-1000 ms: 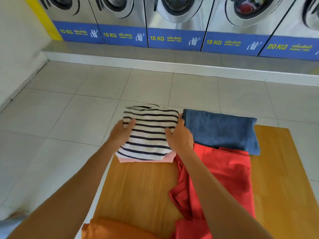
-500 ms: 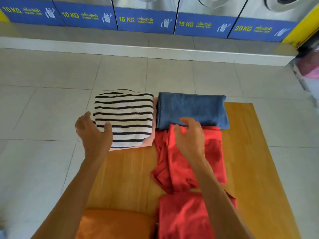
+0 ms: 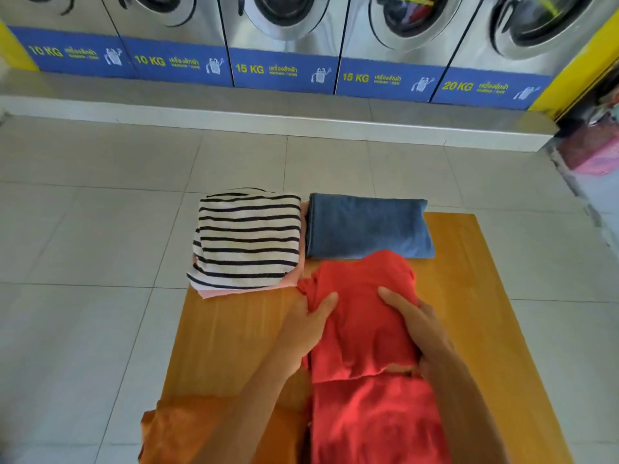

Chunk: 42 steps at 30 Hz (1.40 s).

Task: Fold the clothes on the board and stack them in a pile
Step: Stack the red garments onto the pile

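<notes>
Both hands hold the red garment in the middle of the wooden table. The left hand has its thumb lying over the cloth's left edge with the fingers tucked out of sight beneath, so its grip is clamped on the fabric. The right hand presses its thumb onto the cloth from the right, its fingers likewise hidden under or behind the fold, clamped on the same piece. The garment's upper part is bunched and doubled over; its lower part runs off the bottom edge of the view.

At the table's far left corner a folded striped shirt sits on a pink piece, of which only a thin edge shows. Just beside it lies a folded blue garment, its near edge touched by the red cloth. An orange garment at the near left is partly covered by the left forearm and cut off below. Washing machines line the far wall, their tops out of frame.
</notes>
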### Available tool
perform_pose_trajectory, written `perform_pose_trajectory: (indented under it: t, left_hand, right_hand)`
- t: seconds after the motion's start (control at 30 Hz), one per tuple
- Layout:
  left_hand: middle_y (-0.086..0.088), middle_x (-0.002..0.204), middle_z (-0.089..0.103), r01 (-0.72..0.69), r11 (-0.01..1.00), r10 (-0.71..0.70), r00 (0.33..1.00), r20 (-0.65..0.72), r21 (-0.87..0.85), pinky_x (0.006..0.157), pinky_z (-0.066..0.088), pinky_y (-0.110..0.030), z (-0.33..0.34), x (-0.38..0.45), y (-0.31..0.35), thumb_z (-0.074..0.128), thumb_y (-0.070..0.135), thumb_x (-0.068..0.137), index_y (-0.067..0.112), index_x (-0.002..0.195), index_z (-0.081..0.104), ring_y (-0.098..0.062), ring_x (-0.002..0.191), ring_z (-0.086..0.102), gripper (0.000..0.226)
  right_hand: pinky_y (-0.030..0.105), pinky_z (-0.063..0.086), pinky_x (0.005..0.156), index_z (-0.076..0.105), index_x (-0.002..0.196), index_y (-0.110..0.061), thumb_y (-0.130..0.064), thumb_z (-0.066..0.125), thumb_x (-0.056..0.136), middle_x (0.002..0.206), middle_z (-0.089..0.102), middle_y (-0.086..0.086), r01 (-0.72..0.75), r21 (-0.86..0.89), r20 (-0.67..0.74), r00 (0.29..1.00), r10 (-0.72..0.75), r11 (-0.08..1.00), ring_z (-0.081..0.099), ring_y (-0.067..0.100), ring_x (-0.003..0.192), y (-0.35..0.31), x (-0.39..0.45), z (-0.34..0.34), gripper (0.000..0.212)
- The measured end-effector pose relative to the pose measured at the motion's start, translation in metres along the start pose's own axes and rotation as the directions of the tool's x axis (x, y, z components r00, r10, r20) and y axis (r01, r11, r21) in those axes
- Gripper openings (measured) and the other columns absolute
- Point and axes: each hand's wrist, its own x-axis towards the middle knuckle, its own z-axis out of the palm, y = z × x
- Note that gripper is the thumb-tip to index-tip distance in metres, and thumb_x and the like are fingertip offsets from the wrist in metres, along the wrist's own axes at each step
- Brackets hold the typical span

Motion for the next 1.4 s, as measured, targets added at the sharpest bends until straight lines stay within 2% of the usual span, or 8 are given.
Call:
perform_pose_trajectory:
  t: [0.17,0.37,0.57,0.7,1.07,1.23,1.33,1.4]
  left_hand:
    - [0.018,0.099,0.069,-0.164,0.983,0.151,0.978,-0.141,-0.085,0.068,0.05,-0.017,-0.06,-0.019,0.052,0.059,0.049,0.089,0.034,0.106,0.062,0.002,0.087,0.065,0.023]
    - [0.014,0.103,0.066,-0.314,0.939,0.342,0.893,-0.293,0.137,0.078,0.051,-0.029,-0.147,0.01,0.11,0.048,0.06,0.09,0.028,0.114,0.059,-0.005,0.093,0.064,0.042]
    - [-0.01,0.113,0.066,-0.061,0.944,0.199,0.89,-0.41,0.325,0.086,0.052,-0.045,-0.193,0.103,0.062,0.044,0.063,0.091,0.008,0.124,0.055,-0.028,0.097,0.064,0.065]
    - [-0.01,0.114,0.058,0.023,0.962,0.1,0.899,-0.427,0.272,0.08,0.047,-0.039,-0.187,0.124,0.034,0.038,0.058,0.095,0.006,0.132,0.043,-0.026,0.095,0.057,0.064]
    - [-0.015,0.135,0.054,0.058,0.983,0.046,0.84,-0.541,0.174,0.09,0.051,-0.046,-0.179,0.1,0.03,0.048,0.064,0.088,0.01,0.141,0.037,-0.035,0.114,0.058,0.077]
    - [-0.017,0.15,0.034,0.034,0.984,0.085,0.764,-0.639,0.172,0.086,0.046,-0.041,-0.151,0.025,0.0,0.057,0.039,0.092,0.016,0.149,0.026,-0.032,0.125,0.048,0.069]
    - [-0.01,0.143,0.047,0.032,0.979,0.082,0.845,-0.528,0.203,0.09,0.049,-0.04,-0.118,-0.023,-0.028,0.057,0.035,0.094,0.019,0.139,0.04,-0.026,0.118,0.055,0.051]
    - [-0.012,0.127,0.059,0.082,0.988,-0.037,0.947,-0.319,0.131,0.089,0.054,-0.042,-0.087,-0.048,-0.048,0.057,0.03,0.095,0.018,0.128,0.051,-0.021,0.103,0.063,0.036]
  right_hand:
    - [0.034,0.064,0.071,0.073,0.109,-0.02,-0.03,0.074,0.087,0.097,0.081,0.002,0.185,0.104,0.152,0.968,-0.2,0.977,0.078,0.017,0.085,-0.049,-0.028,0.038,0.024]
    - [0.04,0.059,0.091,0.061,0.124,-0.02,-0.04,0.077,0.085,0.113,0.072,-0.005,0.414,-0.088,0.185,0.901,-0.393,0.906,0.071,0.016,0.102,-0.088,0.018,0.133,0.046]
    - [0.039,0.049,0.095,0.039,0.139,-0.01,-0.042,0.066,0.092,0.13,0.059,0.008,0.376,-0.349,0.167,0.926,-0.338,0.858,0.06,0.028,0.116,-0.061,0.093,0.202,0.063]
    - [0.045,0.051,0.094,0.032,0.141,-0.011,-0.041,0.062,0.094,0.131,0.059,0.013,0.372,-0.415,0.173,0.928,-0.33,0.83,0.061,0.034,0.116,-0.039,0.122,0.206,0.063]
    - [0.035,0.046,0.086,0.037,0.137,-0.008,-0.039,0.065,0.093,0.132,0.058,0.01,0.341,-0.41,0.196,0.939,-0.283,0.846,0.06,0.03,0.116,-0.044,0.098,0.193,0.06]
    - [0.037,0.056,0.086,0.046,0.135,-0.016,-0.029,0.068,0.092,0.116,0.061,0.002,0.34,-0.405,0.134,0.94,-0.312,0.849,0.064,0.019,0.102,-0.011,0.048,0.121,0.05]
    - [0.025,0.05,0.068,0.055,0.127,-0.016,-0.027,0.069,0.09,0.117,0.062,-0.003,0.278,-0.436,-0.033,0.945,-0.324,0.856,0.061,0.005,0.083,0.03,0.021,0.057,0.041]
    - [0.03,0.05,0.079,0.059,0.122,-0.014,-0.024,0.071,0.089,0.114,0.064,-0.001,0.259,-0.51,-0.145,0.914,-0.378,0.82,0.062,0.012,0.087,0.062,0.007,0.009,0.037]
